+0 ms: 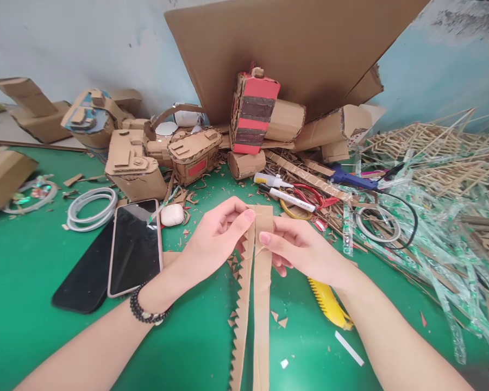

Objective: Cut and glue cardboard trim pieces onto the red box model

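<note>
Two long cardboard strips hang side by side between my hands. My left hand (224,225), with a dark bead bracelet at the wrist, pinches the top of the toothed cardboard strip (242,309), whose zigzag edge faces left. Thumb in front and fingers behind, my right hand (293,244) grips the plain cardboard strip (262,304) near its top. The strips nearly touch at the top, with a narrow gap below. Small cardboard scraps (282,322) lie on the table about them. A yellow utility knife (329,304) rests partly under my right forearm.
Two phones (133,247) and a white earbud case (172,215) lie to the left. Cardboard models (134,163) stand along the back. A marker (292,199), scissors, a blue glue gun (352,178) and clear plastic wrappers (444,260) crowd the right of the green table (32,271).
</note>
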Motion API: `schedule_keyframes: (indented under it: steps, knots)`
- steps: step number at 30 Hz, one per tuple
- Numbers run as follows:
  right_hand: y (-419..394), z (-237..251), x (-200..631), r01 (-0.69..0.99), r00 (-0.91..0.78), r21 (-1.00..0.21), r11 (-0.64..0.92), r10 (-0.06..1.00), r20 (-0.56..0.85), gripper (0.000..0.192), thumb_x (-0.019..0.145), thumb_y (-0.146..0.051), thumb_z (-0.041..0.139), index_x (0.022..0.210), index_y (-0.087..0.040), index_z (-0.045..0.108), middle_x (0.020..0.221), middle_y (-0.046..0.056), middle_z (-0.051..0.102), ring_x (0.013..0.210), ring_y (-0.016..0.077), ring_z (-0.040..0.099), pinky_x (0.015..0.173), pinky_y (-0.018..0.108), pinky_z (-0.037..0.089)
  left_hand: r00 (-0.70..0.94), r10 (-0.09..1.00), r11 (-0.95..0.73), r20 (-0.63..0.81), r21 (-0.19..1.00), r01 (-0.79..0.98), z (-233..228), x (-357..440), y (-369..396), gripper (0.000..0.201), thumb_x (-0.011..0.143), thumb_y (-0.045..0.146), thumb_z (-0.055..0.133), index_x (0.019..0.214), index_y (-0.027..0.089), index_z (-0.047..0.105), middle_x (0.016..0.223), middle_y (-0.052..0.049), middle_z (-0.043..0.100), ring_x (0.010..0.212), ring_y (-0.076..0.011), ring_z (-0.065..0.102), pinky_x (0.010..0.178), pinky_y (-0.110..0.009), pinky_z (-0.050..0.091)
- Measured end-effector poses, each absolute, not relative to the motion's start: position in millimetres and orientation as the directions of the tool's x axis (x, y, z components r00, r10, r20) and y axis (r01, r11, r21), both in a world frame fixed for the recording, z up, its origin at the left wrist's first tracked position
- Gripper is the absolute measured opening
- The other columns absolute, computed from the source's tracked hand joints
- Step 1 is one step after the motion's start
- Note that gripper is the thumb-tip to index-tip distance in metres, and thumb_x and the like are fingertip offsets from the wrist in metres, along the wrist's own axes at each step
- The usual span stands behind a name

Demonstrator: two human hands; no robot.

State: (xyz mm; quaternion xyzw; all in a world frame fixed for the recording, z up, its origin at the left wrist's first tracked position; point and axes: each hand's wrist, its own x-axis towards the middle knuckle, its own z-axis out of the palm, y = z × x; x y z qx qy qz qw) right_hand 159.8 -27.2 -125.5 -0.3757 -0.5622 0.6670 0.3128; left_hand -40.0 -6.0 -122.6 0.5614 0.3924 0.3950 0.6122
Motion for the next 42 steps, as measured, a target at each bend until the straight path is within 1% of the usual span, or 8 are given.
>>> schedule_keyframes:
  steps: [4, 10, 17, 23, 28, 34, 39, 42]
  knots:
    - [-26, -125, 161, -0.004, -0.532, -0.978, -0.208, 0.829, -0.174, 0.036, 0.101, -0.053, 0.069, 0.105, -0.018, 0.072, 0.069, -0.005, 0.054, 0.053, 0.0071, 0.052, 0.047, 0.017, 0.048, 0.406, 0.914, 0.042, -0.017, 0.998, -0.054, -123, -42, -4, 0.036, 0.099, 0.051, 0.069, 0.084, 0.02, 0.059, 0.068, 0.005, 0.056, 0.057, -0.0077, 0.057, 0.051, -0.015, 0.052]
    - [-24, -121, 166, 0.013, -0.526, -0.976, -0.215, 0.829, -0.19, 0.034, 0.099, -0.053, 0.071, 0.103, -0.019, 0.073, 0.072, -0.004, 0.061, 0.053, 0.0065, 0.055, 0.046, 0.016, 0.045, 0.416, 0.909, 0.013, 0.014, 0.998, -0.063, -125, -45, -2, 0.032, 0.1, 0.05, 0.07, 0.087, 0.021, 0.062, 0.068, 0.005, 0.06, 0.055, -0.0086, 0.061, 0.053, -0.017, 0.057]
    - [-24, -122, 171, 0.072, -0.502, -0.966, -0.248, 0.828, -0.25, 0.041, 0.098, -0.058, 0.07, 0.09, -0.018, 0.071, 0.059, -0.005, 0.056, 0.045, 0.0073, 0.053, 0.04, 0.016, 0.04, 0.433, 0.901, 0.037, 0.009, 0.995, -0.097, -126, -43, -2, 0.033, 0.098, 0.051, 0.072, 0.088, 0.021, 0.062, 0.067, 0.005, 0.062, 0.053, -0.0107, 0.063, 0.05, -0.021, 0.059]
    - [-24, -124, 170, 0.014, -0.48, -0.967, -0.253, 0.847, -0.229, 0.037, 0.097, -0.055, 0.072, 0.092, -0.018, 0.073, 0.058, -0.006, 0.051, 0.042, 0.0064, 0.045, 0.036, 0.017, 0.036, 0.415, 0.91, 0.07, -0.021, 0.992, -0.104, -125, -41, -6, 0.034, 0.098, 0.054, 0.072, 0.087, 0.022, 0.063, 0.067, 0.004, 0.064, 0.053, -0.0123, 0.065, 0.05, -0.023, 0.059]
    - [-26, -120, 169, -0.032, -0.483, -0.944, -0.327, 0.832, -0.272, 0.036, 0.096, -0.054, 0.074, 0.088, -0.019, 0.073, 0.055, -0.008, 0.042, 0.041, 0.0054, 0.037, 0.034, 0.016, 0.029, 0.414, 0.909, 0.103, -0.045, 0.988, -0.118, -125, -38, -5, 0.038, 0.092, 0.057, 0.077, 0.085, 0.022, 0.064, 0.066, 0.003, 0.064, 0.053, -0.0129, 0.063, 0.049, -0.023, 0.058]
    - [-26, -113, 176, -0.152, -0.399, -0.912, -0.381, 0.868, -0.296, 0.04, 0.088, -0.049, 0.083, 0.072, -0.019, 0.061, 0.053, -0.011, 0.034, 0.041, 0.003, 0.023, 0.032, 0.014, 0.022, 0.296, 0.953, 0.117, -0.063, 0.979, -0.167, -122, -47, 4, 0.042, 0.087, 0.056, 0.083, 0.081, 0.021, 0.061, 0.067, 0.005, 0.058, 0.056, -0.009, 0.056, 0.049, -0.018, 0.054]
    - [-25, -115, 175, -0.17, -0.46, -0.915, -0.366, 0.851, -0.255, 0.038, 0.089, -0.047, 0.083, 0.076, -0.019, 0.06, 0.056, -0.011, 0.034, 0.045, 0.003, 0.023, 0.035, 0.013, 0.022, 0.253, 0.965, 0.121, -0.074, 0.977, -0.173, -120, -47, 6, 0.044, 0.086, 0.056, 0.084, 0.078, 0.02, 0.059, 0.066, 0.005, 0.057, 0.056, -0.0085, 0.055, 0.046, -0.016, 0.05]
    - [-23, -118, 173, -0.181, -0.43, -0.927, -0.329, 0.874, -0.227, 0.042, 0.088, -0.049, 0.085, 0.078, -0.02, 0.056, 0.058, -0.011, 0.034, 0.048, 0.0036, 0.023, 0.038, 0.013, 0.024, 0.209, 0.974, 0.13, -0.09, 0.973, -0.191, -120, -44, 5, 0.043, 0.085, 0.056, 0.084, 0.081, 0.021, 0.06, 0.067, 0.004, 0.058, 0.056, -0.0094, 0.057, 0.044, -0.017, 0.049]
